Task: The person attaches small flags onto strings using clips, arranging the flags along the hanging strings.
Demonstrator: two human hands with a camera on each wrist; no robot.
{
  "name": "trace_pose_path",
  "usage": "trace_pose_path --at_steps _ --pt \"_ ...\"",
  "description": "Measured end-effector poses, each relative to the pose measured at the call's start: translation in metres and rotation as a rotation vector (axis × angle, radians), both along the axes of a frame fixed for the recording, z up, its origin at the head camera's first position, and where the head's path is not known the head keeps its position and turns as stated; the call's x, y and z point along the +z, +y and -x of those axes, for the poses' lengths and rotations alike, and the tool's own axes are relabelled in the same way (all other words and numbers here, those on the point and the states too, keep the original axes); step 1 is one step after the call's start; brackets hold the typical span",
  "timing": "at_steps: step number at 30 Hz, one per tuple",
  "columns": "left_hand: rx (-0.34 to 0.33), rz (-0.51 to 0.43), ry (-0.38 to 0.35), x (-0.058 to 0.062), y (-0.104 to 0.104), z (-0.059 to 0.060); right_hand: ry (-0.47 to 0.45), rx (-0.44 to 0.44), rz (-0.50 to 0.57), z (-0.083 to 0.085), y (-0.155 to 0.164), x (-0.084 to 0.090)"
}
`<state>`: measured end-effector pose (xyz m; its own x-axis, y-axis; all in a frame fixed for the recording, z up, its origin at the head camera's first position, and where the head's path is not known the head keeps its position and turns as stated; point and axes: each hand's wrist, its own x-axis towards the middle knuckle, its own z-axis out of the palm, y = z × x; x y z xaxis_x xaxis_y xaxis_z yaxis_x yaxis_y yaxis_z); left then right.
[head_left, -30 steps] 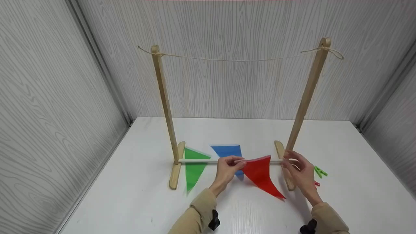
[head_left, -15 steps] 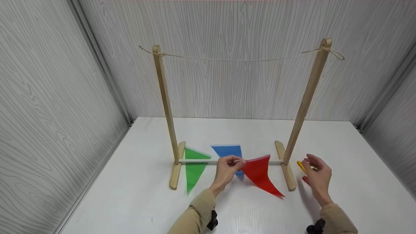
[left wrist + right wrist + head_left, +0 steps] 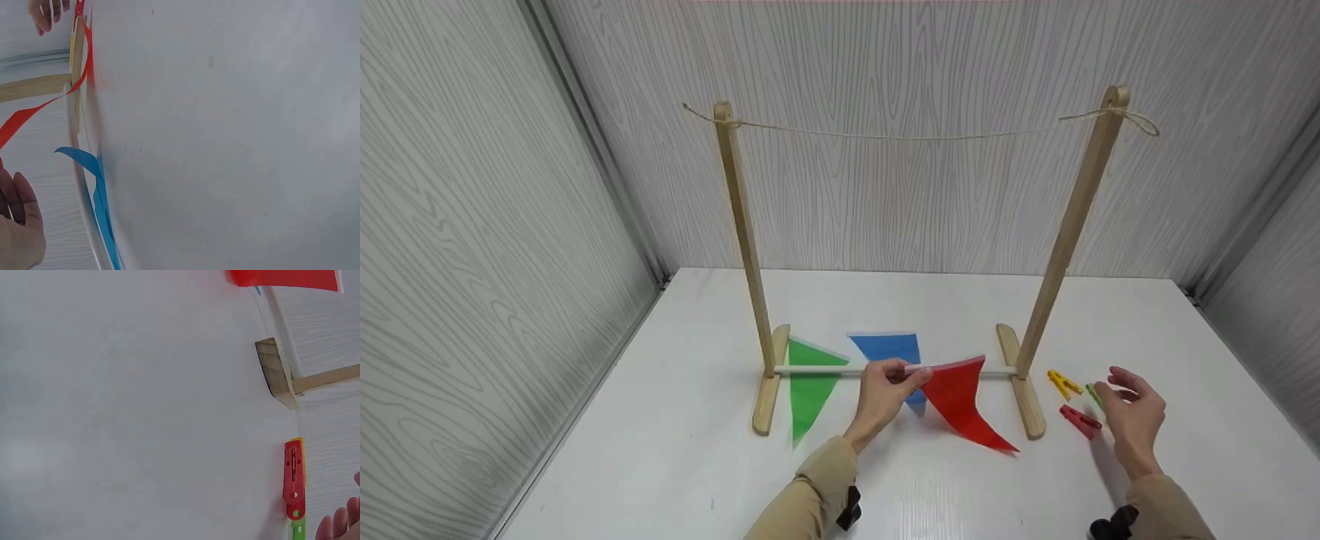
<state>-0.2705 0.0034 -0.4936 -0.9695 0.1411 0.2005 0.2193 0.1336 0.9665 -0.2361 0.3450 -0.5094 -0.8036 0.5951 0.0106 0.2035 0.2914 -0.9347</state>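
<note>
Prob. early: string [image 3: 885, 138] tied btwn posts [image 3: 744, 240], no flags on it yet. L hand [image 3: 883, 391] pinches red flag [image 3: 958, 396], which hangs toward its 4 o'clk. Left on tbl [image 3: 675, 465]: green flag [image 3: 810, 391] at 9, blue flag [image 3: 885, 346] at 12. R hand [image 3: 1138, 424] loosely curled, holding nothing visible; green clip [image 3: 1092, 394] at its 10, contact unclear.

Stretched both sleeved forearms [image 3: 814, 487] forward, pinched with the left grip [image 3: 881, 391], and held the right grip [image 3: 1138, 421] loosely curved.

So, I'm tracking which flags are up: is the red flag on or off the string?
Off: the left hand pinches the red flag by its top edge, below the string, which bears no flag.
</note>
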Motion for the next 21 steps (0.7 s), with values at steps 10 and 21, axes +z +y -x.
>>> trace_pose_path --at_steps 10,21 --pt "0.015 0.005 -0.022 -0.001 0.001 -0.001 -0.15 0.095 -0.032 -0.004 0.015 -0.006" --pt "-0.005 -0.001 -0.027 -0.004 0.001 0.001 -0.231 0.166 -0.055 -0.004 0.023 -0.009"
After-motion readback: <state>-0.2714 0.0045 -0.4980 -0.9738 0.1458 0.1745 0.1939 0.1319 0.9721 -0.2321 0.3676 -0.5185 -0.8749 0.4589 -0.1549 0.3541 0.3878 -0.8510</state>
